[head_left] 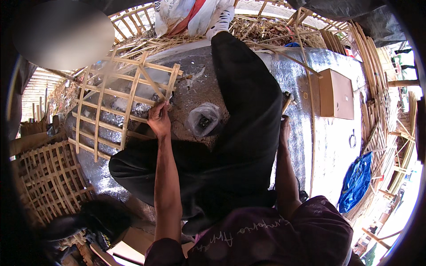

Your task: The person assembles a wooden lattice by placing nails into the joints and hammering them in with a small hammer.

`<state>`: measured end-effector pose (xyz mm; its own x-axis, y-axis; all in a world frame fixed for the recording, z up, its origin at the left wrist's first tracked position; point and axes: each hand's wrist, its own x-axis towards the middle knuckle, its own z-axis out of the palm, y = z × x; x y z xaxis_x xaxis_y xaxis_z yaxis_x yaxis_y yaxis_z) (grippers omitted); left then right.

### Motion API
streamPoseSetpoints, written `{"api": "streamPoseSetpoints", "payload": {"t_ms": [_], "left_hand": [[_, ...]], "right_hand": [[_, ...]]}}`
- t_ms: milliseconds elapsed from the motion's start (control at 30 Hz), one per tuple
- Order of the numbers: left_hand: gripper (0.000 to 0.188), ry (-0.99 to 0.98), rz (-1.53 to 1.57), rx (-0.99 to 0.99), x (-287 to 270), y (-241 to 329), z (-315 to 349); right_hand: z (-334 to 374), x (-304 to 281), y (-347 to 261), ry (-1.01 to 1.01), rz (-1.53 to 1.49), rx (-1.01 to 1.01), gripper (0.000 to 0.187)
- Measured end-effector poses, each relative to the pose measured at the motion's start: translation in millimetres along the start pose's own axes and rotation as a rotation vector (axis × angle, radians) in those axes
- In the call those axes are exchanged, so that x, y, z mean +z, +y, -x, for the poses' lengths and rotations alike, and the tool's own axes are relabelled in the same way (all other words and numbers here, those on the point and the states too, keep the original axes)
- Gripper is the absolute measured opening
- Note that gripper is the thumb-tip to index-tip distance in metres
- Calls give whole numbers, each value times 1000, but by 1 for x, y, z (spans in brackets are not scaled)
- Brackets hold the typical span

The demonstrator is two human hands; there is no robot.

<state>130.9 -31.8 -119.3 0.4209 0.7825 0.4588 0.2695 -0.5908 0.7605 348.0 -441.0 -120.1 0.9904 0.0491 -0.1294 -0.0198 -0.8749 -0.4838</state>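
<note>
A lattice of pale bamboo strips (128, 106) stands left of my bent legs, with a diagonal strip (151, 81) across its upper right part. My left hand (159, 119) is closed at the lower end of this diagonal, fingertips pinched against the lattice; whether a small piece sits between them is too small to tell. Beyond my right thigh, my right hand (285, 127) is wrapped round the handle of a hammer (288, 103), its head pointing away from me. Between my legs sits a clear plastic bag (204, 119) with small dark things inside, perhaps nails.
A cardboard box (336, 94) stands on the silvery sheet at right, near a long thin strip (312, 133). A blue plastic sheet (356, 182) lies further right. Another woven bamboo panel (49, 177) is at lower left. Bamboo scraps (270, 33) and a white sack (175, 17) lie ahead.
</note>
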Motion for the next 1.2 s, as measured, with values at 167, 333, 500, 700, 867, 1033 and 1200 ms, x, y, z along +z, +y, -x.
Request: {"api": "streamPoseSetpoints", "payload": {"t_ms": [167, 333, 500, 700, 867, 1033, 1200], "left_hand": [[16, 72, 102, 59, 3, 7, -5], [10, 32, 327, -199, 6, -8, -1], [12, 11, 469, -414, 6, -12, 3], [15, 39, 371, -339, 1, -8, -2], [17, 39, 537, -415, 8, 19, -7], [18, 26, 424, -390, 1, 7, -3], [17, 42, 464, -434, 0, 3, -6]], "right_hand": [[-48, 0, 44, -353, -923, 349, 16], [-29, -59, -19, -227, -867, 214, 19], [22, -121, -169, -226, -814, 134, 22], [73, -78, -257, -786, -755, -75, 23], [98, 11, -250, -730, -561, -570, 20], [115, 40, -248, -874, -704, -431, 26], [109, 30, -254, -1004, -690, -67, 29]]}}
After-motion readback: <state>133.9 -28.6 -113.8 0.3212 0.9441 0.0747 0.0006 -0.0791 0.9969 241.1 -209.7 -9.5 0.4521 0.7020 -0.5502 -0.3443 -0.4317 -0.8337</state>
